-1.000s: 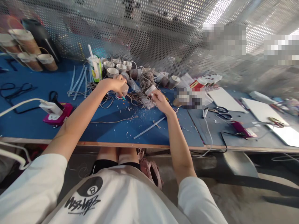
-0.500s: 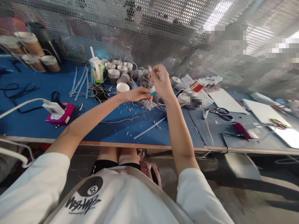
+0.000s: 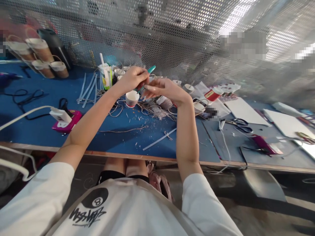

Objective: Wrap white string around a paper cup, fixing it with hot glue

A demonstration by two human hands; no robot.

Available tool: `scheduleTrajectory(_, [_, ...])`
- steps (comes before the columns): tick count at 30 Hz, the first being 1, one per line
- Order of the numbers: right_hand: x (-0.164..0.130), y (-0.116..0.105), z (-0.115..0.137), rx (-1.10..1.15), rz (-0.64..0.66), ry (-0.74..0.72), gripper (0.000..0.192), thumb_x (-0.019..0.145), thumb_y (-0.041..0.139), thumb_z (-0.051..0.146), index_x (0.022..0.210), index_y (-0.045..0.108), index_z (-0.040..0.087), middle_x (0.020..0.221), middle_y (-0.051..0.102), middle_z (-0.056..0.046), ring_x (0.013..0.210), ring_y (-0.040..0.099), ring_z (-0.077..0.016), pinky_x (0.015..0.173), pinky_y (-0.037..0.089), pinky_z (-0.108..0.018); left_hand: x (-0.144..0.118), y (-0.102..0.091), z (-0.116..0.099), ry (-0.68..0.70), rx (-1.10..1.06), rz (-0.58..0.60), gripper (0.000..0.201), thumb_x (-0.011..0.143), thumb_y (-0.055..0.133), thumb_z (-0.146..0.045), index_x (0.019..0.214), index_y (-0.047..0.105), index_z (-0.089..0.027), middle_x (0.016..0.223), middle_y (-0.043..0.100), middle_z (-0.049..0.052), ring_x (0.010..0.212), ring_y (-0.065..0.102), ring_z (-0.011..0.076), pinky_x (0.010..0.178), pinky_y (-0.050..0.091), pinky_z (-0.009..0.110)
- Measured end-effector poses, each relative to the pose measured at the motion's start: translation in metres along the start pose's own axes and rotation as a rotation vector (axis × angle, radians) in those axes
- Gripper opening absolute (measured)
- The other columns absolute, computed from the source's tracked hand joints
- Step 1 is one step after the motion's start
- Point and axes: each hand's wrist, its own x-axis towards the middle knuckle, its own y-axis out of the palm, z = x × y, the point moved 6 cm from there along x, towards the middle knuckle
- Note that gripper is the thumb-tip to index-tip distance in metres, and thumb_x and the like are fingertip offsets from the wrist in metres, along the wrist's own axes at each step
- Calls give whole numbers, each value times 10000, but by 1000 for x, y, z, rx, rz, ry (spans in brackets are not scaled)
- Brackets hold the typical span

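Observation:
My left hand (image 3: 135,78) is closed around a slim teal pen-like tool (image 3: 152,69), tilted with its upper end pointing up and right. Whether it is a pen or a small cutter I cannot tell. Just right of it, my right hand (image 3: 168,90) has its fingers stretched apart near the tool's lower end, with no clear object in them. Below the hands stands a white paper cup (image 3: 132,97). A tangled heap of string and shreds (image 3: 157,109) lies beside the cup, and a grey-brown wrapped cup (image 3: 164,102) rests on its side there.
String-handled cups (image 3: 40,49) and a black bottle (image 3: 55,46) stand at the back left. A drink carton with a straw (image 3: 106,76), glue sticks (image 3: 90,88) and a magenta power block (image 3: 67,121) are nearer. Scissors (image 3: 238,124) and white boards (image 3: 247,110) lie right.
My left hand has risen with the teal tool, which now points upward. My right hand has come down and its fingers have spread. The view has shifted slightly.

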Motion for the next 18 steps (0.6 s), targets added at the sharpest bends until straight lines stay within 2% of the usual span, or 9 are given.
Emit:
scheduleTrajectory(3, [9,-15,-20,-173,-5,77,417,754,803,563,797,633,184,730,720,-43,715,710,-190,700,606,-345,3,-18,24,-80,182,31,555,993,326,-524,876,709,-141,624,590,21,797,665,169,766,491,281])
scheduleTrajectory(6, [18,-26,-52,-313,48,163,466,642,872,573,719,614,193,656,701,-39,601,686,-192,593,584,-349,-2,-44,55,-305,564,115,391,925,477,-417,773,723,-154,514,526,9,804,651,197,795,478,300])
scheduleTrajectory(8, [24,-24,-75,-365,112,265,470,580,919,533,704,618,194,640,697,-38,585,689,-196,571,577,-339,-9,-55,75,-472,724,279,334,899,498,-333,752,728,-141,475,519,10,746,615,185,780,470,302])
scheduleTrajectory(10, [30,-14,-93,-395,159,362,455,553,945,482,698,621,197,628,692,-31,610,704,-207,585,587,-338,-17,-54,87,-548,697,480,327,898,494,-310,767,733,-128,484,546,12,676,567,165,740,464,293])
scheduleTrajectory(12, [37,-2,-104,-436,177,422,436,556,944,463,657,611,201,596,679,-25,616,709,-213,596,597,-345,-18,-50,84,-489,608,581,354,906,497,-360,757,732,-142,501,564,14,614,523,151,695,452,292])
scheduleTrajectory(15, [44,12,-112,-521,252,478,473,559,912,549,549,586,207,520,647,-27,559,689,-206,557,589,-342,-16,-43,60,-253,497,592,460,894,482,-538,713,734,-197,460,534,11,520,439,128,611,402,296])
scheduleTrajectory(17, [42,15,-113,-523,341,489,522,512,888,641,533,604,203,516,657,-38,555,695,-210,535,586,-332,-26,-23,38,-121,376,760,519,858,479,-632,675,738,-221,405,487,8,455,374,113,535,350,285])
scheduleTrajectory(18, [39,13,-112,-495,384,485,542,480,882,672,560,634,197,552,683,-49,573,708,-216,539,592,-329,-37,-7,27,-77,308,921,525,839,498,-650,646,737,-224,385,471,7,425,361,108,500,328,278])
